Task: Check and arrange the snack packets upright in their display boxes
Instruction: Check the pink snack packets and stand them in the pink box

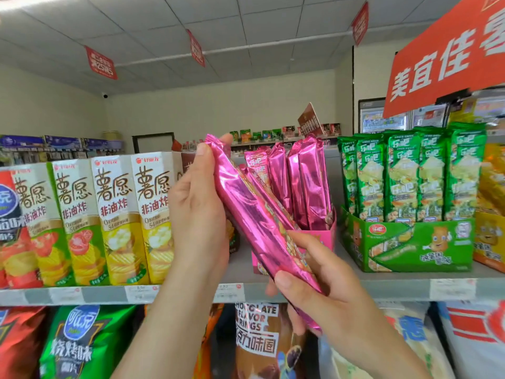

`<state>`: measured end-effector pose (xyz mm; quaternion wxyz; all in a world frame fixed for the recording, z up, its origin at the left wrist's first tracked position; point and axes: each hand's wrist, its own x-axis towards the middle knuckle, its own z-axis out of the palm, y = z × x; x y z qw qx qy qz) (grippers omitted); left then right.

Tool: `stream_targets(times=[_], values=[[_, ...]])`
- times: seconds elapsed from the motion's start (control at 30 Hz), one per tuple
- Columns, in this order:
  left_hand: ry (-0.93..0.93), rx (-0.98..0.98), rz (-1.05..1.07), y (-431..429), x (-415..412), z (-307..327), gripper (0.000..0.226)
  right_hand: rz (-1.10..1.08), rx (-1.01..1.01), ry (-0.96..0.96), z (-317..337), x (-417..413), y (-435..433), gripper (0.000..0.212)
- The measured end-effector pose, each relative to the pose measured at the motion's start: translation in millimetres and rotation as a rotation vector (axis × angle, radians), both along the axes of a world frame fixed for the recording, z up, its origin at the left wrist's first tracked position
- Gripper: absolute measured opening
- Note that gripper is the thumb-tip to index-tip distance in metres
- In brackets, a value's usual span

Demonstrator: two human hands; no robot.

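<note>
Tilted pink packets (254, 222), left hand (196, 214) grip near top edge, right hand (322, 291) grip at bottom end, before pink box (326, 237).

Long pink foil packets (254, 222) are held tilted, tops leaning left, in front of the pink display box (326, 237). Further pink packets (308, 184) stand roughly upright inside that box. To its right, green packets (404, 176) are ranked upright in a green display box (410, 242).

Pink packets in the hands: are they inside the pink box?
No, the left hand and right hand hold the pink packets tilted in front of the shelf, outside the pink box.
</note>
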<state>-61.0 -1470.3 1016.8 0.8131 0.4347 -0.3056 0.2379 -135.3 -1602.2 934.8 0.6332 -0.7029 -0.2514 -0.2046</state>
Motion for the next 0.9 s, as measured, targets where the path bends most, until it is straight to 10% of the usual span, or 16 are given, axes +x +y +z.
stream_targets(times=[0.23, 0.37, 0.6, 0.9], values=[[0.092, 0.119, -0.092, -21.9, -31.4, -22.5, 0.073, -0.023, 0.158, 0.038, -8.5, -25.3, -21.9, 0.042], [0.106, 0.229, -0.1, -41.5, -56.2, -48.3, 0.029, -0.038, 0.174, 0.036, -14.5, -42.2, -30.1, 0.028], [0.149, 0.324, -0.094, -61.8, -99.3, -84.9, 0.026, -0.11, 0.123, 0.068, -28.4, -70.7, -47.3, 0.03], [0.242, 0.121, -0.23, -54.5, -117.0, -95.0, 0.045, 0.396, 0.237, 0.321, -45.2, -100.1, -64.3, 0.055]])
